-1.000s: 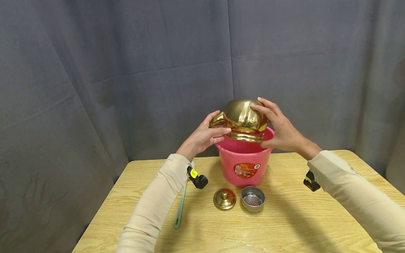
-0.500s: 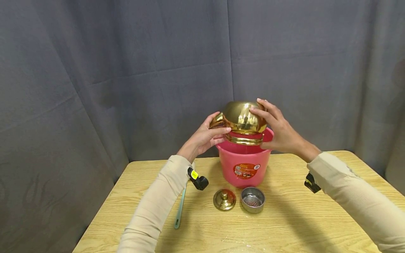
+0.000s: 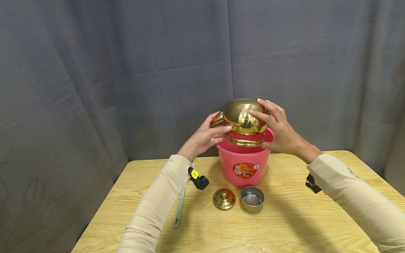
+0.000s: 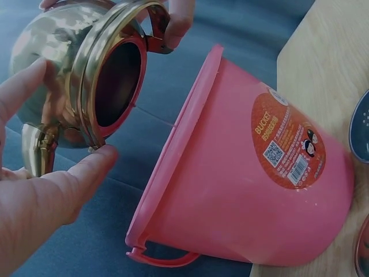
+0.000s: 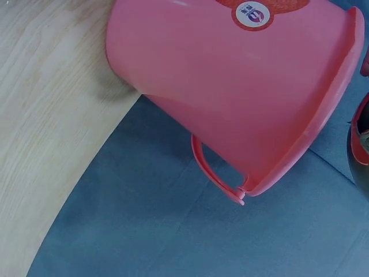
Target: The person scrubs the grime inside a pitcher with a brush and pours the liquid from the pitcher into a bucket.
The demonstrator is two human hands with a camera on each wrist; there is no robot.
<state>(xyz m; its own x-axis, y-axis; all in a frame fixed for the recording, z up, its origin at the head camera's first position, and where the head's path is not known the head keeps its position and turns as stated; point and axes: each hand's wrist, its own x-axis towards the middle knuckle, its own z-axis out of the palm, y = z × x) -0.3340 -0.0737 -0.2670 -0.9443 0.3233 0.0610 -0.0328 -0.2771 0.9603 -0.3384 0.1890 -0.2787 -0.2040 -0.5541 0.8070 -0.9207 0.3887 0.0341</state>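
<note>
A shiny gold teapot point(image 3: 242, 116) is held upside down above a pink bucket point(image 3: 227, 163). My left hand point(image 3: 202, 138) grips it on the spout side, thumb against the lower body. My right hand point(image 3: 283, 131) holds the opposite side, fingers spread over the upturned body and thumb low near the rim. In the left wrist view, the teapot's dark mouth point(image 4: 118, 83) faces the bucket, and a thin streak of liquid runs between them. Part of the handle point(image 4: 158, 26) shows by the right hand's fingers. Only a sliver of teapot point(image 5: 358, 153) appears in the right wrist view.
In front of the bucket lie a gold lid point(image 3: 224, 199) with a knob and a round metal strainer point(image 3: 252, 199). A pale green handle point(image 3: 179, 211) lies left of them, its far end hidden by the left arm. Wet spots mark the wooden table point(image 3: 284, 225).
The teapot dipped slightly, then its base tipped a little more toward view, still over the bucket. Both hands keep their hold; the right fingers shifted slightly on the body.
</note>
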